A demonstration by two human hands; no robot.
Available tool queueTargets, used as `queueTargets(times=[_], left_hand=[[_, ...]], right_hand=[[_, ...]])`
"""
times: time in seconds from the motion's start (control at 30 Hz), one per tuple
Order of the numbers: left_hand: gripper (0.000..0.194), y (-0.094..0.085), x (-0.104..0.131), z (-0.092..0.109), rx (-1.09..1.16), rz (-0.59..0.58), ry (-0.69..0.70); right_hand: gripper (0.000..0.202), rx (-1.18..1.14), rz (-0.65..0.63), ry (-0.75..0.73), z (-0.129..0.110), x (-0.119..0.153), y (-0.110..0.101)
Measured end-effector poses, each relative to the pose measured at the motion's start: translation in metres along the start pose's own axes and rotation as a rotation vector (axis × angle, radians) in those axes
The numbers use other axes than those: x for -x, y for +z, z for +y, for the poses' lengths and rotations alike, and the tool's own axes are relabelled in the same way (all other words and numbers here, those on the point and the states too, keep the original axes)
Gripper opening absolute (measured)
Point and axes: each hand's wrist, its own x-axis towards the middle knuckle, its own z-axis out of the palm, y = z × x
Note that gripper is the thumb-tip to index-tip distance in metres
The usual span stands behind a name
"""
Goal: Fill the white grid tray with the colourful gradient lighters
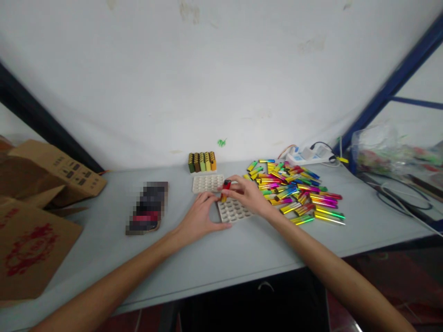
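My right hand [244, 191] pinches a red and yellow lighter [225, 191] upright over the far left corner of a white tray with holes [235, 213]. My left hand [199, 212] grips this tray at its left side, with the thumb along the near edge and the fingers by the far corner. Behind it lies a second white tray with holes [204, 183]; its right end is partly hidden by my right hand. A block of upright lighters [202, 162] in green, brown and yellow rows stands near the wall. To the right spreads a loose pile of shiny lighters [290, 189].
A pixelated dark object [147, 207] lies left of my hands. Open cardboard boxes [38, 249] take up the table's left end. A white power strip [309, 156] with cables sits at the back right, near a blue metal frame [380, 87] and plastic bags [377, 143].
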Motion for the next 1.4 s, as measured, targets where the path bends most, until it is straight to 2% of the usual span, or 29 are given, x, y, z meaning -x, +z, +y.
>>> queueTargets(times=[0.13,0.3,0.4,0.47,0.57,0.67,0.77,0.87,1.03,1.23,1.4], left_hand=[[0.072,-0.001,-0.002,-0.001,0.013,-0.023,-0.027],[0.074,-0.002,-0.003,0.000,0.019,-0.030,-0.041],[0.071,-0.002,-0.003,-0.001,0.012,-0.024,-0.040],[0.067,-0.002,-0.003,-0.002,0.005,-0.011,-0.035],[0.067,-0.003,-0.002,-0.003,-0.005,0.000,-0.030],[0.068,-0.004,-0.002,-0.003,-0.021,-0.005,-0.027],[0.068,-0.005,-0.002,-0.002,-0.034,-0.014,-0.020],[0.068,-0.006,-0.003,-0.002,-0.046,-0.015,-0.018],[0.066,-0.006,-0.003,-0.005,-0.050,-0.011,-0.008],[0.064,-0.009,-0.003,-0.004,-0.086,-0.017,0.013],[0.065,-0.026,-0.006,0.000,-0.092,-0.009,0.036]], right_hand=[[0.026,0.180,-0.076,-0.066,0.009,-0.002,-0.003],[0.025,0.354,-0.114,-0.173,0.007,-0.009,-0.003],[0.025,0.446,-0.106,-0.168,0.004,-0.011,0.000],[0.033,0.454,-0.123,-0.155,0.002,-0.008,-0.004],[0.043,0.427,-0.108,-0.149,-0.001,0.001,-0.030],[0.024,0.614,0.030,-0.126,-0.001,0.011,-0.076],[0.016,0.853,-0.008,-0.038,0.004,0.018,-0.123],[0.015,0.993,-0.109,0.028,0.014,0.022,-0.154],[0.017,0.970,-0.234,0.038,0.020,0.024,-0.169],[0.028,0.943,-0.165,0.033,0.003,0.031,-0.176],[0.033,0.891,-0.063,0.048,-0.005,0.048,-0.181]])
